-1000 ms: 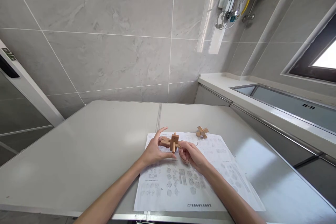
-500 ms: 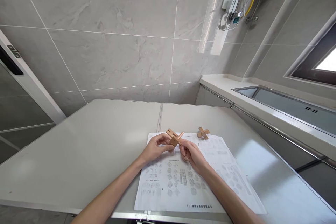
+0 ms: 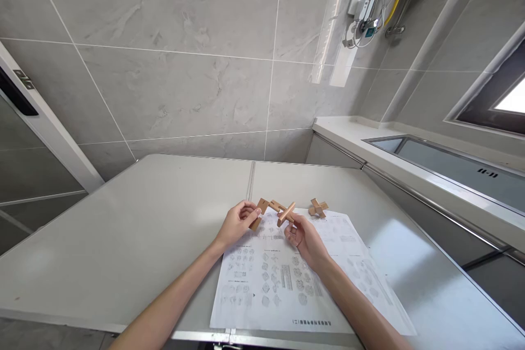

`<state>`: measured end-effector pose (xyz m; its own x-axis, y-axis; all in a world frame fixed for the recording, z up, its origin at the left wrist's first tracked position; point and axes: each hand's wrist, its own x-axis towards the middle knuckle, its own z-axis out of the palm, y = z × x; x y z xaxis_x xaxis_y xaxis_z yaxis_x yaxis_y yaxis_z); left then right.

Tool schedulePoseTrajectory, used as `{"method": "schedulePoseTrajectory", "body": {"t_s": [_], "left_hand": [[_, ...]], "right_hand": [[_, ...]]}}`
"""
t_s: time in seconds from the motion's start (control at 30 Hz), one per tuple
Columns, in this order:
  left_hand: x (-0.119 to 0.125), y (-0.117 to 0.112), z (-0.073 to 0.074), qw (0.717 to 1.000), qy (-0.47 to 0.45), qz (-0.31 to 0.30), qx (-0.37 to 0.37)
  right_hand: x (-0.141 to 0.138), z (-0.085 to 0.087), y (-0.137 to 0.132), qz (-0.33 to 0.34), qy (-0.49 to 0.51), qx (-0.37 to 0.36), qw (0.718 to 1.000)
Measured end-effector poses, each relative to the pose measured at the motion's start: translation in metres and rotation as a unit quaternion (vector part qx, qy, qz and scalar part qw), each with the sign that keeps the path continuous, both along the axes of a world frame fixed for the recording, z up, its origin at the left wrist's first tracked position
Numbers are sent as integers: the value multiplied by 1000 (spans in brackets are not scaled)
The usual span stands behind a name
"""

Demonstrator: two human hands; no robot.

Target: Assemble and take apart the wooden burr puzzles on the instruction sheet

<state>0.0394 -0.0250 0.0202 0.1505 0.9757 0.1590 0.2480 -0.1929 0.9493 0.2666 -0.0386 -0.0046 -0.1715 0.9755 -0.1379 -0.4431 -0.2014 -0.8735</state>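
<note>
My left hand (image 3: 237, 224) is closed on a notched wooden puzzle piece (image 3: 262, 206), gripped between thumb and fingers. To its right, my right hand (image 3: 307, 240) pinches crossed wooden puzzle pieces (image 3: 287, 214), with a bar pointing up and to the right. A gap separates what the two hands hold. Both hands are over the top part of a printed paper sheet (image 3: 283, 306), covered with small drawings of puzzle shapes. A cross-shaped wooden puzzle (image 3: 318, 208) sits beyond my right hand, at the sheet's top edge.
The light table (image 3: 123, 251) has a seam (image 3: 250, 183) down its middle. A grey tiled wall (image 3: 184, 93) stands behind it. On the right is a white counter (image 3: 348, 131) with a sink (image 3: 443, 161). Sockets (image 3: 359, 1) and pipes are higher up.
The wooden pieces, joined between my hands before, are now apart. My left hand has shifted slightly left with one part, while my right hand holds the crossed part. The cross-shaped puzzle has not moved.
</note>
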Motion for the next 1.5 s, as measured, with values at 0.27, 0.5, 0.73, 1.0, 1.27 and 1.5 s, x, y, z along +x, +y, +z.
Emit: {"method": "schedulePoseTrajectory", "body": {"t_s": [0.27, 0.5, 0.73, 1.0, 1.27, 1.5], "left_hand": [[-12, 9, -10, 978, 172, 95, 63], [-19, 15, -21, 946, 271, 139, 112], [-22, 16, -23, 932, 292, 155, 147], [-3, -2, 1, 962, 230, -17, 144], [-1, -6, 0, 964, 203, -119, 127], [-2, -6, -1, 965, 191, -124, 127]], "right_hand": [[-2, -5, -1, 27, -6, -13, 1000], [-3, -6, -4, 74, -2, -1, 997], [-4, -8, -4, 87, 4, -1, 996], [-5, -10, -4, 64, 26, 12, 998], [-1, -4, -4, 79, 50, 22, 995], [2, 0, -8, 116, 60, 45, 990]]}}
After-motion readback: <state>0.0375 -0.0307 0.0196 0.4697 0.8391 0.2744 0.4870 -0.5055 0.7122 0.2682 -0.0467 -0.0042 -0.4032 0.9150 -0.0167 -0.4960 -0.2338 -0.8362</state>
